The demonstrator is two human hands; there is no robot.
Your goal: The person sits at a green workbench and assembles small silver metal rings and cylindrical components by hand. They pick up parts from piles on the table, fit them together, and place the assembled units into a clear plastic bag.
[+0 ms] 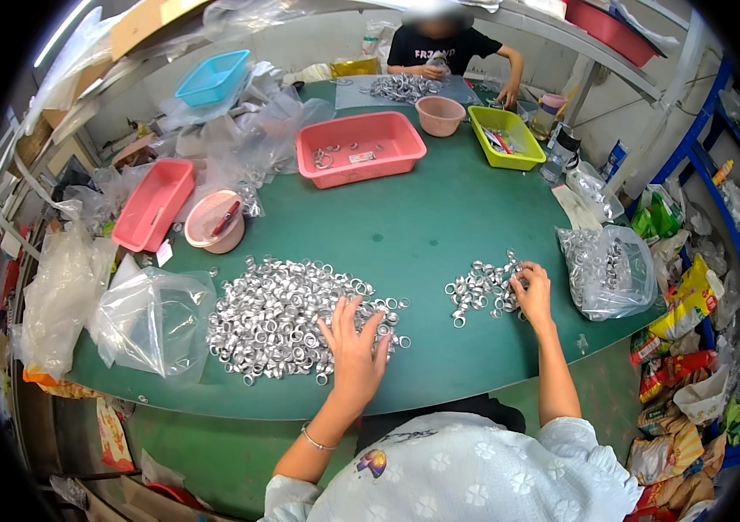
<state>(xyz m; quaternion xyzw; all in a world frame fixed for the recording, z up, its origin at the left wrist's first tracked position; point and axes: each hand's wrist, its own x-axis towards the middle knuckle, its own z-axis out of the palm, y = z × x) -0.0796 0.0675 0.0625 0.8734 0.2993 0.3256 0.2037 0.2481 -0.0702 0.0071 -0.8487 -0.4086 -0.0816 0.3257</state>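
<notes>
A large heap of silver metal rings (270,317) lies on the green table. My left hand (355,352) rests at the heap's right edge, fingers spread, touching the rings and gripping none. Farther right is a smaller cluster of the same metal rings (478,285). My right hand (535,294) is at that cluster's right side, fingers bent and thumb brought toward them around a ring; the fingertips partly cover it. Right of this hand stands a clear plastic bag (609,274) with more rings inside.
Pink trays (359,178), a round pink tub (213,239) and a lime-green tray (509,157) stand on the table (439,217). Clear plastic bags (157,317) lie at left. Across the table, another person (448,52) handles metal parts. Blue shelving (705,157) stands at right.
</notes>
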